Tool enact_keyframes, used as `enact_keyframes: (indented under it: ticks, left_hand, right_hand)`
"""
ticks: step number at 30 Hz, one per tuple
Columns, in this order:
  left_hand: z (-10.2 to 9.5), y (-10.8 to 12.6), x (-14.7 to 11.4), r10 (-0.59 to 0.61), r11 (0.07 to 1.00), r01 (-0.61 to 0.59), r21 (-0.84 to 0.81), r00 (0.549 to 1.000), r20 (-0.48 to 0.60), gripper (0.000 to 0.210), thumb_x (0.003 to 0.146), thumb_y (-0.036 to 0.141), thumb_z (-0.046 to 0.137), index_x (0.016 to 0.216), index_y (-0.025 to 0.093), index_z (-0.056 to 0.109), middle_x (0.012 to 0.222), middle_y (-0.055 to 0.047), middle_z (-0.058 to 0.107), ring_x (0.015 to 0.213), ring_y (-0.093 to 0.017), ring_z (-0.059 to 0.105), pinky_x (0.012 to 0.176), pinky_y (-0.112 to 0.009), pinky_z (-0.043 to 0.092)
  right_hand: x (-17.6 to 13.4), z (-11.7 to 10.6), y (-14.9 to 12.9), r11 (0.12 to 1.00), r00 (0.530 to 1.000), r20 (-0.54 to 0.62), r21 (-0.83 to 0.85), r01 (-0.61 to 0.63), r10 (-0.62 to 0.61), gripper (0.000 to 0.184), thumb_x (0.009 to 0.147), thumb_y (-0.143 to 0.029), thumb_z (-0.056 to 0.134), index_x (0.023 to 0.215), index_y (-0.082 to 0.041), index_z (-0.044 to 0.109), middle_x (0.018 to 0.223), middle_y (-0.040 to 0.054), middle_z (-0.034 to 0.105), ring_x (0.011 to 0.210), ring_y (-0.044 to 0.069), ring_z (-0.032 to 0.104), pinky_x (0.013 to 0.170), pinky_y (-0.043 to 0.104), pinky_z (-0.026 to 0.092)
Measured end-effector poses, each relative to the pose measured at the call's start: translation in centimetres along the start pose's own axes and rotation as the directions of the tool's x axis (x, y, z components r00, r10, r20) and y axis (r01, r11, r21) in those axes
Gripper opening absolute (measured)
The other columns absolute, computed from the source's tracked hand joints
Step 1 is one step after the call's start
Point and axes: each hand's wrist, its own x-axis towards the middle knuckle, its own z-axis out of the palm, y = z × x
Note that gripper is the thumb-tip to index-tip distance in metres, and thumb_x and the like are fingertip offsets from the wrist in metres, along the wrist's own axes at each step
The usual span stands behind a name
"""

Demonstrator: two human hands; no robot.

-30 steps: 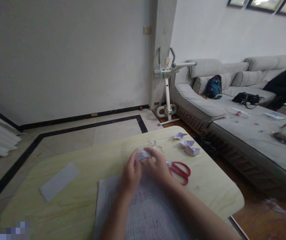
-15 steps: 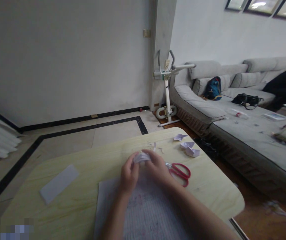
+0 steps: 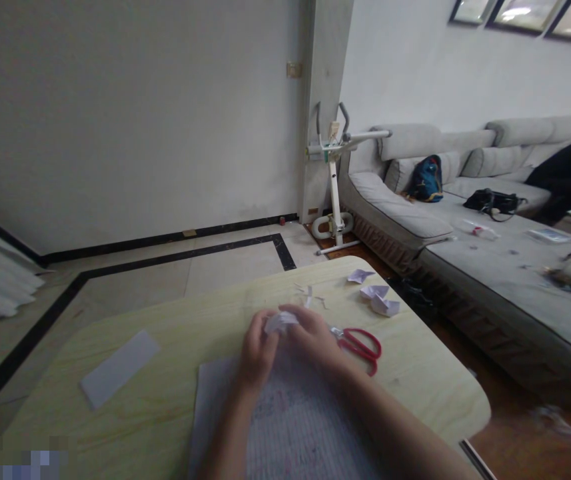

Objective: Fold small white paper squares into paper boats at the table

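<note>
Between my two hands is a small folded piece of white paper (image 3: 281, 323). My left hand (image 3: 259, 348) grips its left side, fingers curled around it. From the right, my right hand (image 3: 314, 339) closes on the other side, with its fingertips partly hidden. Beneath my wrists lies a large lined sheet with writing (image 3: 285, 427). Red-handled scissors (image 3: 362, 343) rest just right of my right hand, their blades partly hidden. Thin paper scraps (image 3: 309, 295) lie beyond my hands.
Folded paper pieces (image 3: 384, 305) sit near the far right table edge. A white paper strip (image 3: 119, 368) lies at left on the table (image 3: 165, 413). Beyond are an exercise machine (image 3: 334, 180) and a grey sofa (image 3: 495, 267) with bags; a person (image 3: 570, 177) is at far right.
Both hands and the folded paper have dropped slightly toward me, and the paper's visible shape has changed a little. Other things on the table stay put.
</note>
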Motion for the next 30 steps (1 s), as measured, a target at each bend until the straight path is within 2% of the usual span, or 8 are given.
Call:
enact_keyframes:
  ticks: [6,10,13,17,21,24,26,30]
  left_hand:
    - [0.1,0.6,0.1,-0.071,0.994,0.07,-0.085,0.997,-0.006,0.034,0.077,0.029,0.054,0.107,0.013,0.056,0.096,-0.008,0.065,0.083,-0.019,0.062,0.068,-0.026,0.049]
    - [0.0,0.7,0.2,-0.105,0.988,0.105,-0.117,0.994,0.006,0.035,0.077,0.029,0.054,0.107,0.012,0.057,0.094,-0.008,0.066,0.082,-0.019,0.062,0.069,-0.027,0.049]
    - [-0.1,0.1,0.3,-0.071,0.996,0.071,-0.057,0.997,0.012,0.033,0.078,0.028,0.053,0.107,0.013,0.057,0.095,-0.008,0.066,0.083,-0.019,0.063,0.071,-0.028,0.05]
    - [-0.1,-0.6,0.3,0.049,0.996,-0.05,0.073,0.999,0.02,0.029,0.077,0.023,0.054,0.105,0.016,0.057,0.098,-0.006,0.065,0.087,-0.019,0.062,0.075,-0.028,0.049]
    - [-0.1,-0.6,0.2,0.164,0.956,-0.172,0.237,0.985,0.055,0.039,0.075,0.018,0.054,0.114,0.016,0.054,0.108,-0.009,0.062,0.098,-0.021,0.059,0.085,-0.031,0.047]
    - [0.0,-0.7,0.2,0.235,0.92,-0.254,0.299,0.967,0.097,0.045,0.076,0.017,0.052,0.121,0.015,0.052,0.118,-0.011,0.059,0.109,-0.023,0.054,0.094,-0.034,0.042]
    - [0.1,-1.0,0.2,0.234,0.915,-0.256,0.312,0.966,0.107,0.043,0.077,0.017,0.051,0.12,0.015,0.054,0.117,-0.011,0.06,0.108,-0.023,0.055,0.094,-0.034,0.042]
    - [0.2,-1.1,0.2,0.144,0.945,-0.158,0.285,0.987,0.071,0.038,0.077,0.02,0.052,0.115,0.014,0.06,0.111,-0.011,0.065,0.102,-0.023,0.06,0.089,-0.033,0.046]
  right_hand:
    - [0.1,0.1,0.4,0.999,1.0,-0.029,0.044,0.01,-0.008,0.034,0.074,-0.012,0.045,0.103,-0.018,0.061,0.091,0.0028,0.066,0.085,0.017,0.06,0.078,0.031,0.048]
    - [0.1,0.2,0.5,0.999,0.997,-0.064,-0.016,0.033,-0.034,0.037,0.072,-0.011,0.046,0.105,-0.018,0.06,0.096,0.0042,0.066,0.089,0.018,0.06,0.08,0.032,0.047]
    - [0.1,0.1,0.6,0.993,0.995,-0.085,-0.109,0.039,-0.049,0.039,0.071,-0.01,0.048,0.107,-0.018,0.06,0.099,0.0048,0.066,0.091,0.019,0.06,0.082,0.032,0.046]
    - [0.0,-0.1,0.6,0.978,0.996,-0.068,-0.204,0.043,-0.058,0.04,0.07,-0.01,0.047,0.107,-0.019,0.061,0.094,0.0042,0.068,0.085,0.018,0.061,0.076,0.03,0.047]
    - [-0.3,-0.6,0.0,0.939,0.993,-0.011,-0.327,0.111,-0.122,0.042,0.069,-0.009,0.048,0.108,-0.019,0.061,0.094,0.0051,0.068,0.084,0.019,0.061,0.076,0.03,0.046]
    - [-0.3,-0.8,-0.3,0.908,0.99,0.038,-0.395,0.142,-0.138,0.043,0.067,-0.008,0.048,0.107,-0.02,0.062,0.092,0.0052,0.068,0.082,0.019,0.061,0.074,0.029,0.046]
    - [-0.3,-0.8,-0.2,0.899,0.99,0.036,-0.416,0.137,-0.135,0.045,0.067,-0.007,0.047,0.107,-0.02,0.062,0.092,0.0052,0.068,0.082,0.019,0.062,0.074,0.028,0.046]
    - [-0.2,-0.6,0.3,0.914,0.994,-0.019,-0.395,0.094,-0.111,0.045,0.069,-0.009,0.047,0.11,-0.019,0.061,0.095,0.0064,0.068,0.083,0.019,0.062,0.076,0.03,0.046]
